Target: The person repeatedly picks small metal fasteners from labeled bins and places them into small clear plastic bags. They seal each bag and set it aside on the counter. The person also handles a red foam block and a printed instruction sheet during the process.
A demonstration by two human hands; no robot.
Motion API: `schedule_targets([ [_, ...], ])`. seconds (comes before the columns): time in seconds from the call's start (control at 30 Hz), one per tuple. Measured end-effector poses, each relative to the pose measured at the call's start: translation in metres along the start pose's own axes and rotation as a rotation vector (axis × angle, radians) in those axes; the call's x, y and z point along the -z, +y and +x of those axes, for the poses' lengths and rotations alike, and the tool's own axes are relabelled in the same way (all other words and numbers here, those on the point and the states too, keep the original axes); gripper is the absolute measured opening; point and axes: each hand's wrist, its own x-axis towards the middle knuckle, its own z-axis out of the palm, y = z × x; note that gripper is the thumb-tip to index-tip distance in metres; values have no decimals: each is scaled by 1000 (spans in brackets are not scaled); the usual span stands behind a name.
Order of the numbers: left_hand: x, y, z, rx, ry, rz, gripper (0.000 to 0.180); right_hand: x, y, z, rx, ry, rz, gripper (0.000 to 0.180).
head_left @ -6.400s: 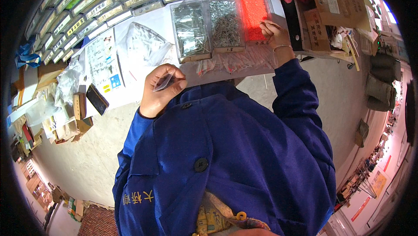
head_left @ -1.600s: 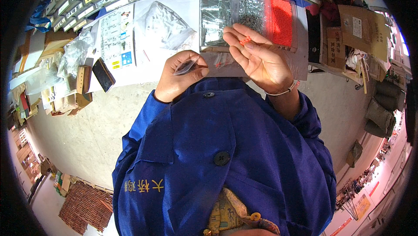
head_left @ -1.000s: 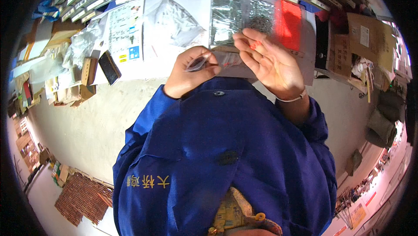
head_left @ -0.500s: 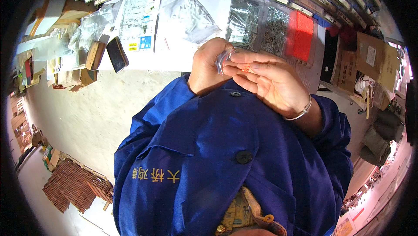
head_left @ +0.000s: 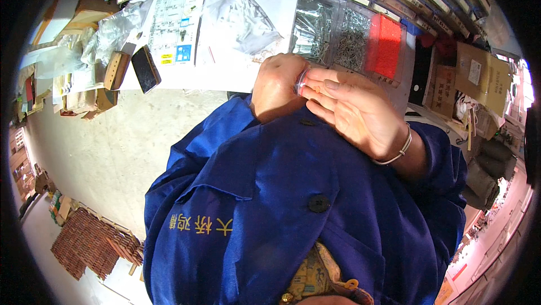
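White table ahead, your left hand grasps a clear bag; your right hand, fingers extended, seems to fill it; hold steady.

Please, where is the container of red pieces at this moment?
In the head view, the container of red pieces is at upper right, immediately right of the metal pins and beyond the right hand.
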Motion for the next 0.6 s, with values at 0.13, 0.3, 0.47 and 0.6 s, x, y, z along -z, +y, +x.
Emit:
schedule_targets([
  [0.13, -1, 0, -2, 11, 21, -14, 22, -15, -5, -4, -18, 26, -81, 38],
  [0.3, -1, 5, -9, 255, -52, -209, 16, -30, -10, -8, -16, 16, -206, 51],
  [0.47, -3, 3, -13, 496, -169, -618, 15, -31, -16, -16, 55, 4, -295, 44],
  [0.6, 4, -1, -10, 488, -292, -1057, 19, -8, -31, -10, 411, -53, -853, 29],
])
